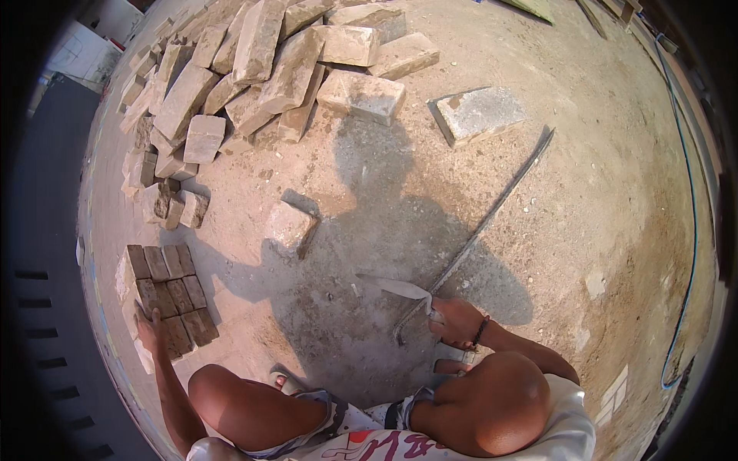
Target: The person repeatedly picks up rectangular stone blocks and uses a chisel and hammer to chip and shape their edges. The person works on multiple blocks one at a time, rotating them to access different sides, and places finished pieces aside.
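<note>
My left hand (151, 330) rests against the near left side of a neat stack of bricks (171, 290), its fingers stretched out over the edge. The bricks stand close together in rows, with dark brown faces turned up. In front of my right knee, my right hand (455, 323) is closed round the grip of a tool with a long, pale, flat blade (396, 286). That blade points left, above the ground. A long thin dark rod (496, 211) lies slantwise on the ground beyond my right hand. One loose pale brick (292, 226) lies between the stack and the rod.
A heap of loose bricks (261, 69) spreads across the far left. One pale block (480, 115) lies apart at the far right. A blue hose (692, 200) runs along the right side. My shadow falls over the dusty ground (361, 330) ahead of my knees.
</note>
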`<state>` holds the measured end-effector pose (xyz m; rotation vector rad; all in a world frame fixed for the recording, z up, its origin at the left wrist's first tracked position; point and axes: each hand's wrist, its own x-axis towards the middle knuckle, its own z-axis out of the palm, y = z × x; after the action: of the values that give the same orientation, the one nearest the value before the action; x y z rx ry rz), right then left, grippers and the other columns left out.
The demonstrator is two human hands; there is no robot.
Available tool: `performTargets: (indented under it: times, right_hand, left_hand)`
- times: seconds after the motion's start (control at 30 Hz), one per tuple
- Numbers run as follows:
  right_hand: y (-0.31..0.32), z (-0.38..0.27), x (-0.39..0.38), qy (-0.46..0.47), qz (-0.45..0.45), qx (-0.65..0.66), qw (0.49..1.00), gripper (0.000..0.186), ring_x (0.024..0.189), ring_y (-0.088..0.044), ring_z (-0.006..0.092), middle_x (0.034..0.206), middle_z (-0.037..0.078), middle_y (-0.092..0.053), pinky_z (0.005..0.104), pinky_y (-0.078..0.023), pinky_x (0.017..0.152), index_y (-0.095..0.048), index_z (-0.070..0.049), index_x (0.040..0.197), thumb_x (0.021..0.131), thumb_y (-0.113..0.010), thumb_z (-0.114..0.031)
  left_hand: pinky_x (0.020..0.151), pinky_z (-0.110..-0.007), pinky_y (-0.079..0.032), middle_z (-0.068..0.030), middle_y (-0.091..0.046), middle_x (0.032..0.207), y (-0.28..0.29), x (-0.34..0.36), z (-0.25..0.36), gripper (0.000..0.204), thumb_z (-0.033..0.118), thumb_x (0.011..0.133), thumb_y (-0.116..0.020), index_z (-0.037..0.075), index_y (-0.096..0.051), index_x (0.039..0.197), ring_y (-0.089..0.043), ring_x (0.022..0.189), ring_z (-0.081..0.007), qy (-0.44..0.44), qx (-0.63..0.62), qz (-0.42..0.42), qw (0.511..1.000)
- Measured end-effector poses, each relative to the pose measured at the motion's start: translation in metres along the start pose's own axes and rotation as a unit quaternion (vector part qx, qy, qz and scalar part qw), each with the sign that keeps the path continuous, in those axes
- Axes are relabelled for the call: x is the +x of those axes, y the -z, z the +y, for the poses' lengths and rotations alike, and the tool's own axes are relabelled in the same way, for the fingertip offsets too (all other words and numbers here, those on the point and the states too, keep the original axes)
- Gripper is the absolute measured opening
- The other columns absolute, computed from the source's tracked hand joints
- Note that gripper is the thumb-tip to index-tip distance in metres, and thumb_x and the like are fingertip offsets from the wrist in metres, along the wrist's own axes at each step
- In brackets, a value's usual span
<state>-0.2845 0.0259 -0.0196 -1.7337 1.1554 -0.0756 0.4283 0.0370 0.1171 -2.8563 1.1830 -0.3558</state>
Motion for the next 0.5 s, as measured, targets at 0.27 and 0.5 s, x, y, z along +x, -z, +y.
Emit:
performTargets:
  times: [0.27,0.5]
  right_hand:
    - [0.003,0.045,-0.036,-0.042,0.207,0.167,0.963,0.04,0.09,-0.066,0.0417,0.094,0.023,-0.068,0.046,-0.052,0.079,-0.06,-0.001,0.112,0.087,-0.067,-0.03]
    - [0.037,0.065,-0.069,-0.117,0.316,0.24,0.91,0.029,0.08,-0.07,0.0367,0.085,0.021,-0.068,0.0423,-0.053,0.069,-0.061,0.0,0.103,0.086,-0.07,-0.022]
  left_hand:
    - [0.114,-0.056,-0.026,-0.0326,-0.029,0.152,0.035,-0.024,0.272,0.106,0.034,0.08,-0.079,0.005,-0.011,0.156,-0.027,0.139,-0.0524,-0.448,-0.061,-0.066,0.889]
    - [0.119,-0.051,-0.02,-0.0379,-0.005,0.156,-0.014,-0.174,0.644,0.13,0.048,0.064,-0.088,0.009,-0.007,0.158,-0.011,0.146,-0.0506,-0.657,-0.241,-0.11,0.706]
